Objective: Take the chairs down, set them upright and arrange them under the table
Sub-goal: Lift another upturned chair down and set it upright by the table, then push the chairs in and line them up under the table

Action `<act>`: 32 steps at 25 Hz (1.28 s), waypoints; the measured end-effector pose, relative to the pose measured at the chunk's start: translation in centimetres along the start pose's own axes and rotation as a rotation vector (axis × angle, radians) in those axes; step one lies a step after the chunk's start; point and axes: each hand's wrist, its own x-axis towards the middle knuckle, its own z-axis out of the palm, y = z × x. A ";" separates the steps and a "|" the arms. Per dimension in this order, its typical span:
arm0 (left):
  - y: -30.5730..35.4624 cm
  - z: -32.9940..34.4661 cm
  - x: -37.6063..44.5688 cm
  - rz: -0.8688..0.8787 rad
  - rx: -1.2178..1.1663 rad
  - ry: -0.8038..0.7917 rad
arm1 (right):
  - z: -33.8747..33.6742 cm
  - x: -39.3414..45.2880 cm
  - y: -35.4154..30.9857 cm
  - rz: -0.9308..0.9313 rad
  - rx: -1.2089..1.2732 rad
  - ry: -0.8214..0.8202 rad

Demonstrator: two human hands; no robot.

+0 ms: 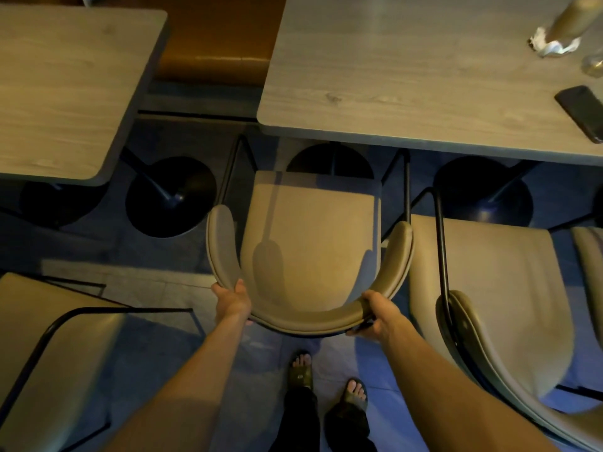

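- We've got the tan chair (310, 236) standing upright on the floor, seat facing the counter (408, 76), front edge of the seat just about at the counter's near edge, not tucked under.
- Our left hand (232, 303) is on the left part of the curved backrest, fingers (239, 290) wrapped around the rim and holding it.
- Our right hand (380, 316) has the right part of the same backrest, fingers closed around the padded edge from the outside.
- Second chair (502, 305) sits just beside on the right, its black metal frame running down across the seat, so it looks tipped and not upright; can't tell exactly how it's lying.
- Third chair (49, 347) at the bottom left, also with its black frame showing over the tan padding.
- Another counter (65, 86) on the left, with a brown bench seat (212, 44) between the two, further back.
- On the right counter: a dark phone (582, 112) near the right edge, a crumpled wrapper (551, 45), and a blurry bottle (571, 17) standing by it.
- Round black pedestal bases (171, 197) on the floor under the counters.
- Our feet in dark sandals (301, 375) are right behind the chair.
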 end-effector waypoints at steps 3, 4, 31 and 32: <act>-0.1 -0.1 0.1 -0.027 -0.007 -0.048 | -0.2 -0.1 -0.1 0.017 0.011 0.009; -0.1 -0.2 0.0 -0.037 -0.010 -0.055 | -0.2 -0.1 -0.3 0.019 0.007 0.003; -0.9 7.5 -17.0 -0.190 -0.309 -0.414 | -17.7 -7.7 2.3 -0.196 0.257 0.123; -1.3 9.3 -18.7 -0.210 -0.311 -0.430 | -20.3 -7.7 2.1 -0.220 0.242 0.139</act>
